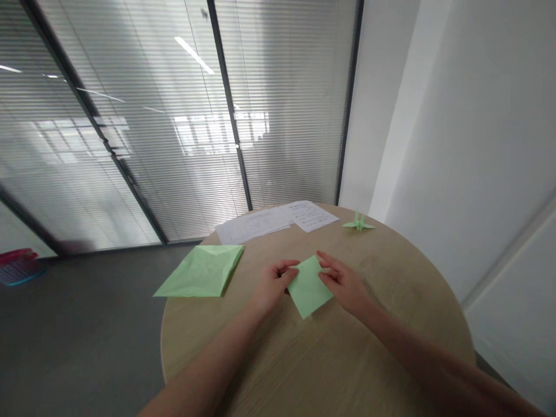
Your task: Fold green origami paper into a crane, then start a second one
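While the left hand (271, 284) pinches one side of a small, pale-green paper square (310, 291), the right hand (347, 288) grips its opposite side, over a round, light-wood table (391, 284). Leftward, larger pale-green paper (197, 273) overhangs the edge; beyond lie white printed sheets (256, 225) and, farther right, a green paper crane (359, 224).

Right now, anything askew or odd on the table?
Mildly: the big green paper looks creased, and one corner pokes past the left edge of the table. White papers overlap at angles. The small green paper shows no visible tear; nothing looks spilled.
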A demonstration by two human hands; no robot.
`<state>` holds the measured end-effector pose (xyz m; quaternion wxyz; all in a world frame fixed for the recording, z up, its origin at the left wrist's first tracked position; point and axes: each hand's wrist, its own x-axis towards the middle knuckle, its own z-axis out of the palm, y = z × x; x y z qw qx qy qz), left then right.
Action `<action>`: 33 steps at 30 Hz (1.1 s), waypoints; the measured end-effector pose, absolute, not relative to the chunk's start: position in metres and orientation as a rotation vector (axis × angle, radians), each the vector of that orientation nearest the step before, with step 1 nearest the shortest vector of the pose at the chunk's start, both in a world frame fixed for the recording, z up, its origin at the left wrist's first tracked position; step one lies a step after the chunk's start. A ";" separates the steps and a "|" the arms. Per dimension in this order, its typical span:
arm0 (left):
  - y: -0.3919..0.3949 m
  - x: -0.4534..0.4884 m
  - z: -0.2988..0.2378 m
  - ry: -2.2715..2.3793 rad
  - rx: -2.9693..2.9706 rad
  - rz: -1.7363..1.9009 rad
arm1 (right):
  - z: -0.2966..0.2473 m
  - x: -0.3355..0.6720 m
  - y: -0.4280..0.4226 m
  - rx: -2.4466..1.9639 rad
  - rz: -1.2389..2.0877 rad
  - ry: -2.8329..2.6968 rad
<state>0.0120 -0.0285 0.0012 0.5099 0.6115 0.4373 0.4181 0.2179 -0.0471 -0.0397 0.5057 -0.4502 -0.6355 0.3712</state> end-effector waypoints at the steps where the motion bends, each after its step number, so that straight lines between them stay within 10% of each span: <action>1: -0.029 0.012 0.001 1.053 1.481 1.009 | -0.039 0.218 -0.048 -1.094 0.882 -1.552; 33: -0.023 0.009 -0.002 1.054 1.611 0.999 | -0.036 0.218 -0.052 -1.088 0.668 -1.693</action>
